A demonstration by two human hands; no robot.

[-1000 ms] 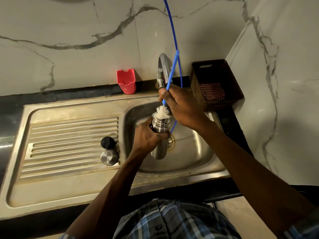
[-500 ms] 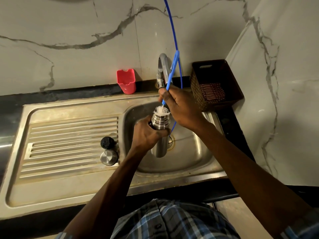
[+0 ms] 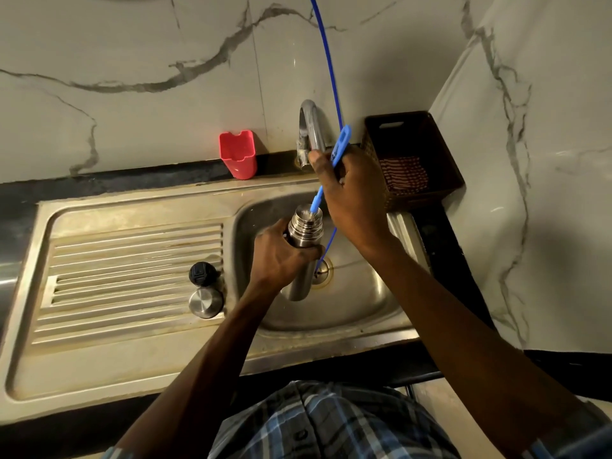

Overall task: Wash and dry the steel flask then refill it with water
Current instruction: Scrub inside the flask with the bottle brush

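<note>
The steel flask (image 3: 303, 253) stands tilted over the sink basin (image 3: 361, 299), its open mouth facing up. My left hand (image 3: 281, 256) grips its upper body. My right hand (image 3: 351, 190) grips the blue handle of a bottle brush (image 3: 339, 149), just above the flask's mouth. The brush's stem runs down into the flask and its white bristles are hidden inside. The black stopper (image 3: 201, 274) and the steel cap (image 3: 206, 302) lie on the drainboard (image 3: 116, 276) beside the basin.
A chrome tap (image 3: 309, 130) curves over the basin's back edge. A thin blue hose (image 3: 328, 58) hangs down the marble wall into the sink. A red plastic holder (image 3: 239, 159) stands at the wall. A dark woven basket (image 3: 414, 160) sits at the right.
The brush has gone down into the flask: its white bristles, seen above the mouth before, are now inside. My right hand has followed it down. The left hand's hold is unchanged.
</note>
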